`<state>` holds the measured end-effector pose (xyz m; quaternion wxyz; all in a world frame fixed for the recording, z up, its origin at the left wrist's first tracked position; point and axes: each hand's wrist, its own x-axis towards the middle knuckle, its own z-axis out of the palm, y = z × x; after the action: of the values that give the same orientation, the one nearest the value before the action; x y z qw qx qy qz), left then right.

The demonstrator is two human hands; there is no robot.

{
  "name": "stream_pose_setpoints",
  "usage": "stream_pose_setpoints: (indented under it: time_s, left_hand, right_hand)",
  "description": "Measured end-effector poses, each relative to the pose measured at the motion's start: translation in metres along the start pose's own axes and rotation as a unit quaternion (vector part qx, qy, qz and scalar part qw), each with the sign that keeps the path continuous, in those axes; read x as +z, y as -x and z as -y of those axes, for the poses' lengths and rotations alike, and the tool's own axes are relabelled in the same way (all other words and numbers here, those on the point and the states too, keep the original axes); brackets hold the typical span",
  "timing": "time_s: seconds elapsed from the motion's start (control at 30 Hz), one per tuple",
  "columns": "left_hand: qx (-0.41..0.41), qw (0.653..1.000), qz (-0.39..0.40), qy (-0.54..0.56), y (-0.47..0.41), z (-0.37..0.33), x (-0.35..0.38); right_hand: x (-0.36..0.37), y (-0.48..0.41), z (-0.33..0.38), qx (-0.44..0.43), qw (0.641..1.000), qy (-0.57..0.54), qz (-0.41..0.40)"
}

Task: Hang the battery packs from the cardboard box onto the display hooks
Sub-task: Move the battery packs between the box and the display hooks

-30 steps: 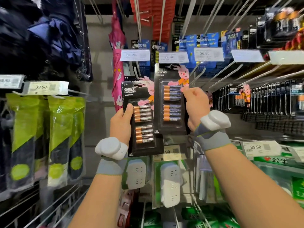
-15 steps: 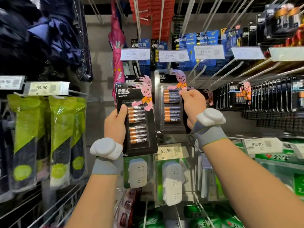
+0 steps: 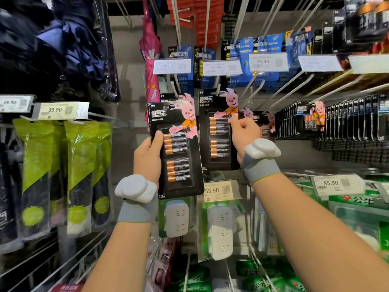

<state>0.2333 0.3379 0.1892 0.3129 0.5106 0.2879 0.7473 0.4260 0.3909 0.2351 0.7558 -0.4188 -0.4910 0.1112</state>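
Bare hooks (image 3: 291, 92) lie open between price tags (image 3: 222, 67) and hung packs (image 3: 299, 121).

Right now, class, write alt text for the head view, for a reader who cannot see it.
The left hand grips one black battery pack by its edge while the right hand pinches a second battery pack, near metal display hooks.

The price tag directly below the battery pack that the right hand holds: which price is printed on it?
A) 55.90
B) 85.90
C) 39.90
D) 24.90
A: the price tag hanging just under the battery pack, which the right hand pinches at its edge, reads 55.90.
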Motion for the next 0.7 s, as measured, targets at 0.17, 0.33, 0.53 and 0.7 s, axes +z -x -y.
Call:
stream_pose_setpoints:
  time_s: [0.17, 0.33, 0.53, 0.7]
  left_hand:
    - [-0.011, 1.0, 0.006, -0.002, 0.002, 0.001, 0.009]
    - [-0.012, 1.0, 0.011, -0.005, 0.004, 0.002, 0.013]
    - [-0.009, 1.0, 0.014, -0.006, 0.003, 0.001, 0.016]
    - [0.0, 1.0, 0.022, -0.017, 0.003, 0.001, 0.018]
  right_hand:
    - [0.002, -0.011, -0.002, 0.028, 0.999, 0.016, -0.005]
    - [0.005, -0.015, -0.002, 0.046, 0.998, 0.051, 0.009]
    - [-0.001, -0.017, -0.002, 0.055, 0.992, 0.112, 0.027]
    - [-0.009, -0.018, 0.002, 0.042, 0.986, 0.155, 0.033]
